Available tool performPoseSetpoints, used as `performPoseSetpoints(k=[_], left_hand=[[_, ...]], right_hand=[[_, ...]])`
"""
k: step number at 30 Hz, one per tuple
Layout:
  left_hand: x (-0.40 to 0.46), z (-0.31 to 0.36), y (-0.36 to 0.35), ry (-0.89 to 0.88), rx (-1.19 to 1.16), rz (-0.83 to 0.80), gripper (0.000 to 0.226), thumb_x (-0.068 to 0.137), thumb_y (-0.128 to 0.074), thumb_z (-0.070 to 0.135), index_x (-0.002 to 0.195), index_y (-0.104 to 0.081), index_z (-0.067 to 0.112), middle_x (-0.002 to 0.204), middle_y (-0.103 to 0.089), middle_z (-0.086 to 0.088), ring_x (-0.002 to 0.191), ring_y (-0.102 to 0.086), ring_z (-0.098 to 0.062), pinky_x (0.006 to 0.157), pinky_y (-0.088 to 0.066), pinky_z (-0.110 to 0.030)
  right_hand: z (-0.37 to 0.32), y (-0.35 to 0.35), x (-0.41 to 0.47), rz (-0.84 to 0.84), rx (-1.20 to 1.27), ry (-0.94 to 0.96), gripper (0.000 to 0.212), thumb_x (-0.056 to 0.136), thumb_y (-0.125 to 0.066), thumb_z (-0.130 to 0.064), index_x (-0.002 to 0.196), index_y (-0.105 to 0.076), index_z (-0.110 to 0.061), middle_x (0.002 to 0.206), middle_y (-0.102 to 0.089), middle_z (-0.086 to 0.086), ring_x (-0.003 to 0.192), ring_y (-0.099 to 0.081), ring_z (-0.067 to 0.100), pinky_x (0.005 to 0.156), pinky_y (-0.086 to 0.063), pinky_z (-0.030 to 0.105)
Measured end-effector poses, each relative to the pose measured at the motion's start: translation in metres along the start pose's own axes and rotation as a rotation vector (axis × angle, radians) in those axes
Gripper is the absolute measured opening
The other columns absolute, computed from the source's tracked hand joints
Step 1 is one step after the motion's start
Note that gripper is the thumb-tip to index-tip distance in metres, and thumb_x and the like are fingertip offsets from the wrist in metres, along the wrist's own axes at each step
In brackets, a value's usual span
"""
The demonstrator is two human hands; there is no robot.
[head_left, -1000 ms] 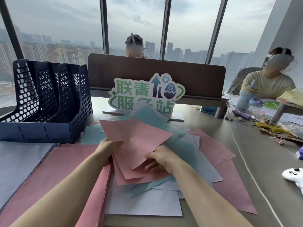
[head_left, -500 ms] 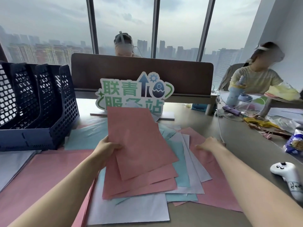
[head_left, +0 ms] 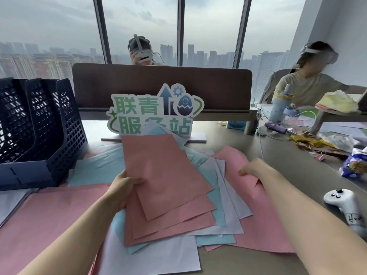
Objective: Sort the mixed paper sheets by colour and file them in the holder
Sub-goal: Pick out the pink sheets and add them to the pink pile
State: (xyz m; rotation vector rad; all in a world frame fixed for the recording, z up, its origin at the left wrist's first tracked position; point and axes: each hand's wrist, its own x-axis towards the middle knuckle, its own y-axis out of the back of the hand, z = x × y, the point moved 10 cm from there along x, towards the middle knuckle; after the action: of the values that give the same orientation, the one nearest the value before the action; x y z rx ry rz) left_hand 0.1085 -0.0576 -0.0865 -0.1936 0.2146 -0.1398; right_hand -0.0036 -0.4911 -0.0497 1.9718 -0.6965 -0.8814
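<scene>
Green-lettered sign [head_left: 155, 112] stands in front of me, backed by a brown desk divider [head_left: 161, 86]. White controller [head_left: 346, 204] lies at my right on the grey table [head_left: 297, 171]. Further right: snack packet [head_left: 355, 163], yellow wrappers [head_left: 309, 141], white cable [head_left: 260, 139], light blue bottle [head_left: 281, 105]. Two people in headsets sit beyond, one behind the divider, one right. Windows show hazy city.
</scene>
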Motion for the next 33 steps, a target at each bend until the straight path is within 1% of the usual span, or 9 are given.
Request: performPoseSetpoints(k=[3,5,8,13,19,22,25,29,33], left_hand=[[0.001,-0.001,0.0,-0.003,-0.003,-0.005,0.038,0.078,-0.059,-0.017,0.105,-0.064,0.009,0.09,-0.073,-0.015,0.07,-0.069,-0.029,0.071,-0.06,-0.043],[0.002,-0.003,0.001,-0.001,-0.012,-0.01,0.039,0.078,-0.059,-0.017,0.108,-0.064,0.008,0.095,-0.071,-0.018,0.076,-0.068,-0.031,0.078,-0.058,-0.047],[0.003,-0.002,0.003,-0.002,-0.027,-0.01,0.04,0.077,-0.06,-0.017,0.108,-0.063,0.008,0.095,-0.071,-0.018,0.075,-0.068,-0.031,0.076,-0.059,-0.047],[0.003,-0.004,0.006,0.003,-0.029,0.007,0.038,0.078,-0.061,-0.015,0.105,-0.065,0.011,0.093,-0.072,-0.016,0.076,-0.068,-0.032,0.078,-0.058,-0.047],[0.001,-0.001,0.005,-0.012,-0.024,0.013,0.036,0.078,-0.061,-0.016,0.103,-0.064,0.011,0.093,-0.071,-0.015,0.076,-0.066,-0.031,0.083,-0.055,-0.046],[0.0,-0.001,0.005,-0.012,-0.021,0.016,0.034,0.078,-0.061,-0.016,0.1,-0.064,0.012,0.091,-0.071,-0.015,0.074,-0.066,-0.03,0.073,-0.059,-0.043],[-0.002,0.0,0.005,-0.018,-0.028,0.023,0.035,0.078,-0.061,-0.016,0.1,-0.064,0.011,0.091,-0.071,-0.014,0.072,-0.067,-0.029,0.065,-0.061,-0.038],[-0.003,0.0,0.007,-0.018,-0.04,0.02,0.037,0.078,-0.06,-0.017,0.103,-0.063,0.01,0.091,-0.071,-0.015,0.073,-0.067,-0.029,0.063,-0.061,-0.038],[-0.003,0.001,0.006,-0.026,-0.038,0.015,0.039,0.077,-0.06,-0.018,0.106,-0.064,0.007,0.095,-0.071,-0.017,0.08,-0.067,-0.032,0.081,-0.057,-0.045]], right_hand=[[-0.005,0.004,-0.006,-0.037,0.08,0.035,0.055,0.078,-0.079,-0.021,0.124,-0.06,0.002,0.106,-0.065,0.018,0.086,-0.066,0.032,0.076,-0.053,0.034],[-0.008,0.011,-0.012,-0.024,0.14,0.053,0.055,0.08,-0.077,-0.017,0.127,-0.055,0.001,0.106,-0.063,0.019,0.086,-0.064,0.033,0.077,-0.052,0.035],[-0.01,0.015,-0.018,-0.025,0.286,0.071,0.052,0.082,-0.074,-0.017,0.127,-0.052,-0.003,0.111,-0.059,0.018,0.088,-0.059,0.031,0.077,-0.048,0.034],[0.004,0.013,-0.015,-0.047,0.655,0.006,0.04,0.075,-0.079,-0.017,0.108,-0.061,-0.007,0.1,-0.066,0.019,0.092,-0.065,0.035,0.088,-0.053,0.047],[0.041,0.012,0.021,0.063,0.986,-0.012,0.064,0.046,-0.081,-0.023,0.106,-0.07,-0.005,0.095,-0.071,0.017,0.089,-0.07,0.035,0.088,-0.055,0.054],[0.034,0.008,-0.019,0.03,0.869,-0.009,0.067,0.059,-0.087,-0.04,0.108,-0.062,-0.001,0.107,-0.067,0.008,0.101,-0.065,0.031,0.091,-0.05,0.042],[0.024,0.003,-0.029,0.069,0.547,0.072,0.043,0.078,-0.078,-0.025,0.107,-0.06,0.001,0.104,-0.065,0.011,0.098,-0.061,0.029,0.083,-0.047,0.034],[0.016,0.025,-0.045,0.305,0.394,0.141,0.025,0.08,-0.064,-0.017,0.098,-0.067,0.0,0.094,-0.069,0.019,0.087,-0.066,0.035,0.072,-0.051,0.034],[0.006,0.085,-0.071,0.661,0.507,0.229,0.032,0.086,-0.052,-0.022,0.105,-0.069,-0.003,0.101,-0.069,0.024,0.092,-0.063,0.041,0.072,-0.045,0.036]])
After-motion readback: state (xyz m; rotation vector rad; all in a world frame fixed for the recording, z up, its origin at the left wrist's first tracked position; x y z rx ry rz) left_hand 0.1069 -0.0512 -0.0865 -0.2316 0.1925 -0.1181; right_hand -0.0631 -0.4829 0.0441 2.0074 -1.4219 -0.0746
